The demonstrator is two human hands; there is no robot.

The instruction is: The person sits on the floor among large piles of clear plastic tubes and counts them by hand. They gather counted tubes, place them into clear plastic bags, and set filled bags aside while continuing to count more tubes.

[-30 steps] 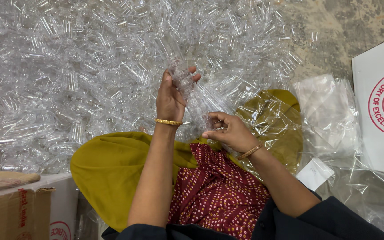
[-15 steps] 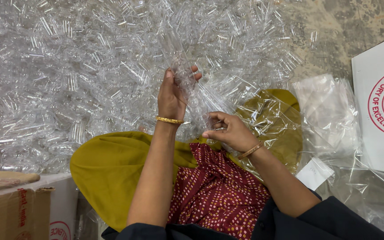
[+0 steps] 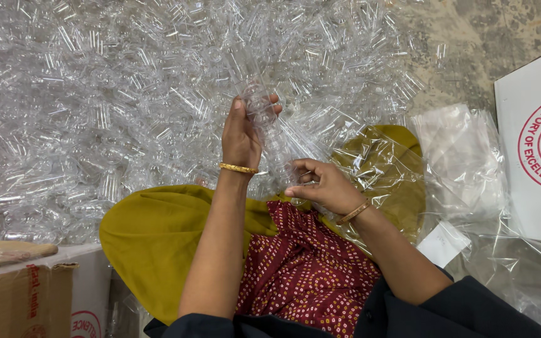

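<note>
Tubes (image 3: pixel 270 134), clear plastic, stacked in a column between my two hands, over a huge tube pile (image 3: pixel 95 94) on the floor. Going left to right: cardboard box (image 3: pixel 20 300) at bottom left; left hand (image 3: pixel 242 134) upright, fingers curled shut around the column's top; right hand (image 3: pixel 320 184) pinched closed on its lower end, above my lap. Plastic bags (image 3: pixel 464 163) next, white box (image 3: pixel 533 150) at far right. Step, I judge: gathering tubes into a stack. Adding another calls for one hand loosening while the other keeps the column straight.
</note>
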